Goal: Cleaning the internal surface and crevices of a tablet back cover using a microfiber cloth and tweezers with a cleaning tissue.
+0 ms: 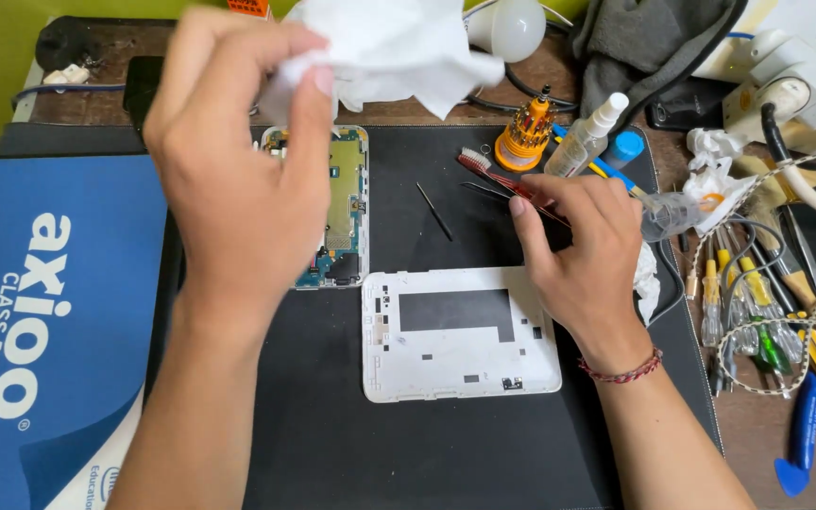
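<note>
The left hand (238,179) pinched a crumpled white tissue (389,47) above the opened tablet (342,208). The right hand (583,250) gripped a red toothbrush (488,175) beside the white back cover (460,331).

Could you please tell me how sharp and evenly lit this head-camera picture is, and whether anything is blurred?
Head view: light is soft and even, shadows faint; the white back cover and right hand are sharp; the raised left hand and its white tissue look slightly soft; no strong glare on the black mat.

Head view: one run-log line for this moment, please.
left hand: holds white tissue over opened tablet | right hand: holds red toothbrush | white back cover: flat on black mat
</note>
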